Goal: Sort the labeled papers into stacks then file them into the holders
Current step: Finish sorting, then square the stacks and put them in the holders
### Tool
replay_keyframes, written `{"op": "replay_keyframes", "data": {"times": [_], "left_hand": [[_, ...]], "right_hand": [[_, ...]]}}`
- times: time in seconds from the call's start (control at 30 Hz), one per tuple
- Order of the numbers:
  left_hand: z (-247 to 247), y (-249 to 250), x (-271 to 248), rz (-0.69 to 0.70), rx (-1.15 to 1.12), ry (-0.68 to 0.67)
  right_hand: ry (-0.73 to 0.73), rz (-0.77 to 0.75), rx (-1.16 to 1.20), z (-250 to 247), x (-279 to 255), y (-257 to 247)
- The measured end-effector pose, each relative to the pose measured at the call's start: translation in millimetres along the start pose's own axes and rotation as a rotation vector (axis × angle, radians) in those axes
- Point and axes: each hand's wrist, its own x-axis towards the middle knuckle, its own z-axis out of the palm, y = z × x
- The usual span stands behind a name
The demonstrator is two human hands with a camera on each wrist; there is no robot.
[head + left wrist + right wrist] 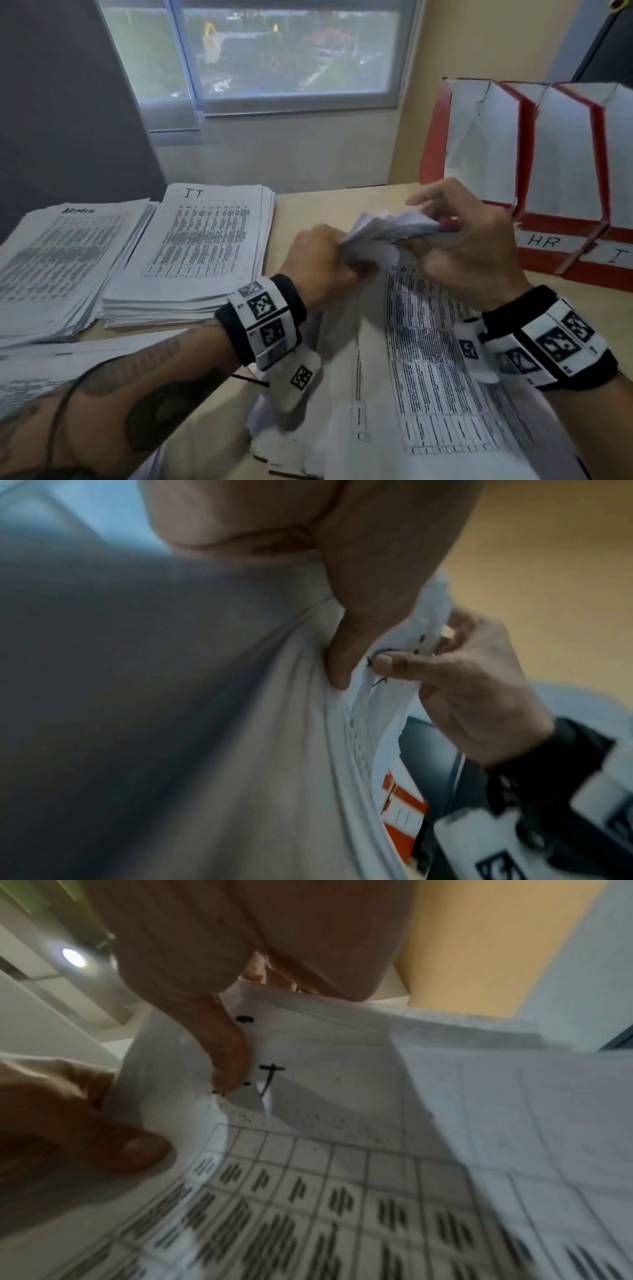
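Working from the tabletop (308, 212) down: the unsorted papers (428, 370) fill the frame's lower right, thin and floppy. Your left hand (318, 263) and right hand (469, 240) both pinch their fanned top corners; lift each sheet there by its labelled edge.

Office; desk (308, 209) by a window (284, 51), labeled paper stacks (205, 246), red file holders (534, 164)

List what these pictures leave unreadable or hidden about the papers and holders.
- Label on the held sheets: right wrist view, thumb covers part; only a "T"-like stroke shows.
- Second holder label: head view, cut off by the right edge after "I".
- Table text on the ADMIN stack: head view, blurred.
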Motion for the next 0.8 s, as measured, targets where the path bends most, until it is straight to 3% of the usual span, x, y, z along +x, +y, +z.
{"op": "replay_keyframes", "data": {"times": [0.07, 0.17, 0.23, 0.3, 0.33, 0.4, 0.5, 0.6, 0.73, 0.8], "left_hand": [[-9.0, -1.6, 5.2, -0.007, -0.237, 0.059], [-36.1, -2.6, 11.0, -0.009, -0.532, 0.109], [-54.8, -0.8, 16.3, 0.0, -0.74, 0.117], [-64.6, 6.8, 23.3, 0.04, -0.88, 0.132], [-65.6, 14.8, 26.7, 0.056, -0.907, 0.152], [-68.3, 40.4, 30.2, 0.102, -0.817, 0.201], [-79.9, 80.1, 24.9, 0.282, -0.597, 0.263], [-94.5, 89.4, 23.6, 0.365, -0.623, 0.398], [-70.2, 49.0, 14.3, 0.222, -0.86, 0.329], [-44.1, 19.2, 5.6, 0.074, -0.789, 0.281]], "right_hand": [[0.123, 0.017, -0.099, -13.0, 5.4, 0.3], [0.3, 0.316, -0.2, -45.5, 4.8, 26.7], [0.244, 0.568, 0.05, -63.9, 1.5, 31.7], [0.078, 0.711, 0.52, -66.5, -0.7, 25.6], [0.053, 0.702, 0.625, -62.5, -0.4, 22.0], [0.083, 0.61, 0.549, -53.3, 9.2, 13.1], [0.28, 0.432, 0.449, -48.5, 28.7, -1.4], [0.354, 0.379, 0.449, -52.9, 38.3, -6.0], [0.168, 0.436, 0.465, -47.5, 12.3, 7.7], [0.16, 0.513, 0.492, -39.6, -4.6, 14.5]]}}
